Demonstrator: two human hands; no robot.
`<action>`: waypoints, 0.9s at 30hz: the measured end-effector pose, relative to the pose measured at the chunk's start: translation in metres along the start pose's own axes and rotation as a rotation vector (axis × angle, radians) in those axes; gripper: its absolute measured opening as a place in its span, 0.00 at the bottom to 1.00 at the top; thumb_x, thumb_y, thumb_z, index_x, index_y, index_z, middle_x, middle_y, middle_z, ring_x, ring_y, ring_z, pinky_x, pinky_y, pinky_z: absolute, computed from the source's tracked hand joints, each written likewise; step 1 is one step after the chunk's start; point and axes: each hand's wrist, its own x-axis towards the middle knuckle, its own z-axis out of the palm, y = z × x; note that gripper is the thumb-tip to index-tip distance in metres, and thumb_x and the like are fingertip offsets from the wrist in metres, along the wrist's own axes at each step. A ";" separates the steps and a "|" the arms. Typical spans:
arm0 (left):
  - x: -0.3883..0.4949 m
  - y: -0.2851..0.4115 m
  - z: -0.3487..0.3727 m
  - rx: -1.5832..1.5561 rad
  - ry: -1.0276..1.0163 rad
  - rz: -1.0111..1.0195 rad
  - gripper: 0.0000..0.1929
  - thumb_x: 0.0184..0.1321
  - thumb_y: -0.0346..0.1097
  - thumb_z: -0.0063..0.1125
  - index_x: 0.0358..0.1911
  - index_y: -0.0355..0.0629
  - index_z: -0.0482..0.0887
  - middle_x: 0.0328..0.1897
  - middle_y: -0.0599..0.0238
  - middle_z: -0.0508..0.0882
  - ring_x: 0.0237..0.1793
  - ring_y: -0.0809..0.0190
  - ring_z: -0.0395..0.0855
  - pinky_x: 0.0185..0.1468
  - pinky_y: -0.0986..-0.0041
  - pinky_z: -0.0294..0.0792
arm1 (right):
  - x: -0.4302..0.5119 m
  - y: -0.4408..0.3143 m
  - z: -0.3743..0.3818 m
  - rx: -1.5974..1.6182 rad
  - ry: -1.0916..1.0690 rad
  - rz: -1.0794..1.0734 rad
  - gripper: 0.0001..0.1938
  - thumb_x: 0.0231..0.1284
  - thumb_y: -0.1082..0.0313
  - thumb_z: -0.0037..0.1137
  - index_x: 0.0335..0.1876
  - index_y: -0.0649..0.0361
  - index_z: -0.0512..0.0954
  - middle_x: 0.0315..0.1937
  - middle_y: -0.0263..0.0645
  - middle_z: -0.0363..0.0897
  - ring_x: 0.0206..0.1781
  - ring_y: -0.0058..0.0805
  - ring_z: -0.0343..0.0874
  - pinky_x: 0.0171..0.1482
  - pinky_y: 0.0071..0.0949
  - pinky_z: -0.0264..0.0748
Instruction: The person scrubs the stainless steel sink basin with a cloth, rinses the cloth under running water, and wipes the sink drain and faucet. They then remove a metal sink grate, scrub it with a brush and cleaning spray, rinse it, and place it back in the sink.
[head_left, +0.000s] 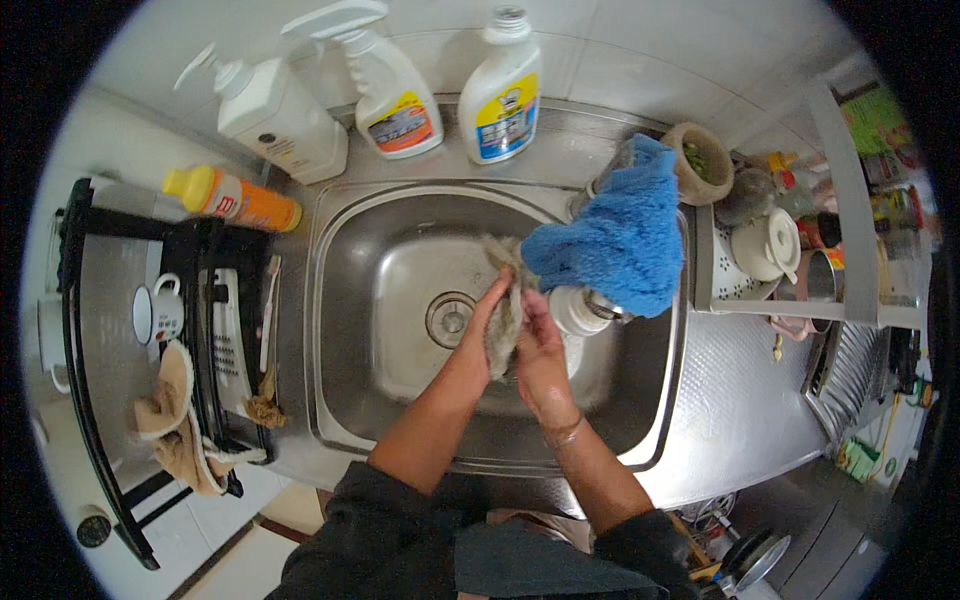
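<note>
Above the basin of a stainless steel sink (352, 300), a wet grey-beige cloth (504, 334) is bunched between my two hands. My left hand (484, 330) grips its left side, and my right hand (541, 352) presses on it from the right, its fingers blurred. Just right of the hands is a white plastic container (577, 313) in the basin, with a metal fitting over its rim. A fluffy blue towel (626, 232) drapes over the sink's back right, hiding what lies under it. The drain strainer (451, 319) shows left of my hands.
Two spray-type bottles (397, 112) (501, 112) and a pump bottle (281, 120) stand behind the sink. An orange bottle (240, 201) and black rack (79, 337) are left. A stone mortar (699, 165) and grey shelf (795, 309) with jars stand right.
</note>
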 end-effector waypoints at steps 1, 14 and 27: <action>0.005 -0.006 -0.002 -0.013 0.029 -0.015 0.14 0.53 0.50 0.51 0.29 0.46 0.75 0.24 0.70 0.76 0.27 0.69 0.74 0.35 0.75 0.67 | -0.001 -0.006 0.003 0.290 0.047 0.071 0.20 0.56 0.76 0.38 0.57 0.63 0.59 0.53 0.38 0.63 0.57 0.26 0.61 0.59 0.24 0.56; 0.006 -0.056 -0.031 1.637 -0.075 0.514 0.29 0.54 0.53 0.44 0.47 0.29 0.69 0.57 0.43 0.63 0.56 0.47 0.62 0.59 0.62 0.55 | 0.006 0.011 -0.055 0.529 0.118 0.168 0.20 0.60 0.51 0.35 0.50 0.57 0.66 0.47 0.36 0.69 0.50 0.34 0.69 0.51 0.32 0.67; -0.144 0.075 -0.173 1.977 0.328 0.566 0.16 0.50 0.36 0.54 0.42 0.37 0.74 0.46 0.50 0.74 0.48 0.47 0.71 0.51 0.63 0.63 | 0.135 0.172 -0.041 -1.370 0.351 -0.507 0.29 0.42 0.78 0.47 0.56 0.63 0.58 0.52 0.53 0.60 0.52 0.55 0.59 0.58 0.40 0.54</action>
